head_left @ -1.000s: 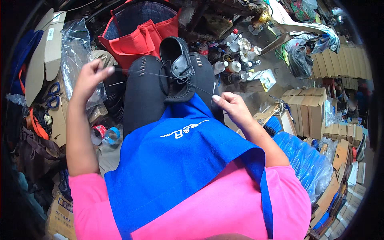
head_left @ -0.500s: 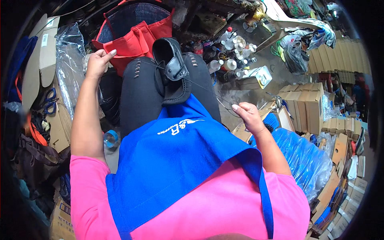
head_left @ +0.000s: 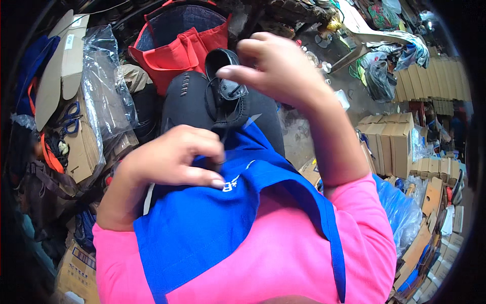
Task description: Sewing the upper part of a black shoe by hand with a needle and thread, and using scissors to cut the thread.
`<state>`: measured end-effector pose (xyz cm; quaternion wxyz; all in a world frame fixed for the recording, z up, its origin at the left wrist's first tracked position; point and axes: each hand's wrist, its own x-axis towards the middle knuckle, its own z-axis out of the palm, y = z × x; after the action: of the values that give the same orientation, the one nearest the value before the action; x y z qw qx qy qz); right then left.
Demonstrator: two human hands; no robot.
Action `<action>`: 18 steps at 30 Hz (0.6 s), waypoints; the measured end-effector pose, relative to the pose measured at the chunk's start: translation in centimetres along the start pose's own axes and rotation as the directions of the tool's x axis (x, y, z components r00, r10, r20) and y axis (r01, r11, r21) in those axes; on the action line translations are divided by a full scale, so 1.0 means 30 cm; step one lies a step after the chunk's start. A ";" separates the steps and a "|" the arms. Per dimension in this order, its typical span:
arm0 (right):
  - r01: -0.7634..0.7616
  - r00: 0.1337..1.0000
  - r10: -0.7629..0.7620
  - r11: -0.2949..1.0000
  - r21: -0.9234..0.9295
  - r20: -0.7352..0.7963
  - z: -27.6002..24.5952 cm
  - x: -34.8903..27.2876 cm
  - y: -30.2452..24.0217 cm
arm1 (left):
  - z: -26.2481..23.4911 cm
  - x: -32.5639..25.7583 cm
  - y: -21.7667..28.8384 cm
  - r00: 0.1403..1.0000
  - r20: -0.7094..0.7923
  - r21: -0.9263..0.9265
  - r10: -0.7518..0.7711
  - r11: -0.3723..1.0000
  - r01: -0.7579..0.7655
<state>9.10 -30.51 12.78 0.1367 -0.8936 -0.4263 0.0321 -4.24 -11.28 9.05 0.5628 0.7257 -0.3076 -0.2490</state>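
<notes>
The black shoe (head_left: 234, 112) sits between my knees, over my black trousers (head_left: 183, 109), with its opening toward the far side and its near end beside the upper edge of my blue apron (head_left: 197, 248). A shiny flap shows on its upper, with dark cord across it.

My right hand (head_left: 276, 66) is over the shoe's right side and hides part of it. Its thumb reaches out to the left across the shoe, parted from the curled fingers; I cannot tell whether it touches the shoe or has hold of any cord.

My left hand (head_left: 177, 156) is nearer my body, above the apron and just short of the shoe. Its fingers are bent, and the thumb points right with a gap below the forefinger; whether something thin is caught in the fingers, I cannot tell.

Beyond my knees stands a red bag (head_left: 177, 57) with its mouth open. To my left lie a clear plastic sheet (head_left: 105, 83) and blue-handled scissors (head_left: 71, 125); to my right, cardboard boxes (head_left: 389, 136) stand near a blue plastic-wrapped bundle (head_left: 395, 209).
</notes>
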 end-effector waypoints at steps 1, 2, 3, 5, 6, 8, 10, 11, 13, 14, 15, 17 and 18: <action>-0.091 0.996 0.091 0.994 -0.052 -0.001 0.085 0.023 0.022 | -0.035 -0.023 0.005 1.000 0.004 -0.017 -0.015 1.000 0.015; -0.131 0.989 0.138 0.985 -0.113 0.054 0.153 0.039 0.014 | -0.058 -0.071 -0.019 0.996 -0.088 -0.090 -0.002 0.996 -0.006; -0.161 0.978 0.181 0.972 -0.173 0.106 0.210 0.053 0.008 | -0.076 -0.124 -0.050 0.982 -0.187 -0.158 0.001 0.987 -0.031; -0.186 0.958 0.224 0.960 -0.208 0.180 0.285 0.044 0.016 | -0.088 -0.221 -0.087 0.859 -0.446 -0.288 -0.250 0.949 0.127; -0.239 0.913 0.302 0.941 -0.239 0.274 0.288 0.044 0.004 | -0.088 -0.270 -0.127 0.765 -0.542 -0.386 -0.347 0.912 0.140; -0.243 0.934 0.260 0.965 -0.101 0.244 0.292 0.024 0.024 | -0.069 -0.324 -0.223 0.579 -0.662 -0.557 -0.476 0.829 0.046; -0.158 0.978 0.138 0.981 0.116 0.159 0.306 -0.008 0.121 | -0.061 -0.353 -0.297 0.456 -0.684 -0.675 -0.569 0.730 -0.103; -0.249 0.960 0.186 0.911 0.329 0.211 0.302 -0.028 0.145 | -0.052 -0.359 -0.328 0.398 -0.714 -0.678 -0.577 0.711 -0.187; -0.418 0.895 0.258 0.769 0.484 0.363 0.302 -0.055 0.217 | -0.071 -0.405 -0.373 0.510 -0.637 -0.753 -0.578 0.609 -0.250; -0.425 0.899 0.245 0.687 0.590 0.364 0.329 -0.078 0.253 | -0.070 -0.397 -0.359 0.496 -0.649 -0.732 -0.577 0.650 -0.202; -0.429 0.901 0.230 0.592 0.682 0.367 0.344 -0.102 0.274 | -0.077 -0.405 -0.354 0.474 -0.647 -0.715 -0.596 0.691 -0.108; -0.456 0.888 0.136 0.374 0.808 0.439 0.333 -0.122 0.298 | -0.070 -0.454 -0.395 0.388 -0.819 -0.384 -0.423 0.906 0.176; -0.472 0.879 0.107 0.330 0.818 0.464 0.336 -0.137 0.321 | -0.066 -0.453 -0.378 0.386 -0.820 -0.383 -0.422 0.907 0.177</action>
<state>11.98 -37.26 0.24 0.5240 -0.7101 -0.1834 0.4329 -10.30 1.92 -1.26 0.6643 0.7187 0.2021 0.0363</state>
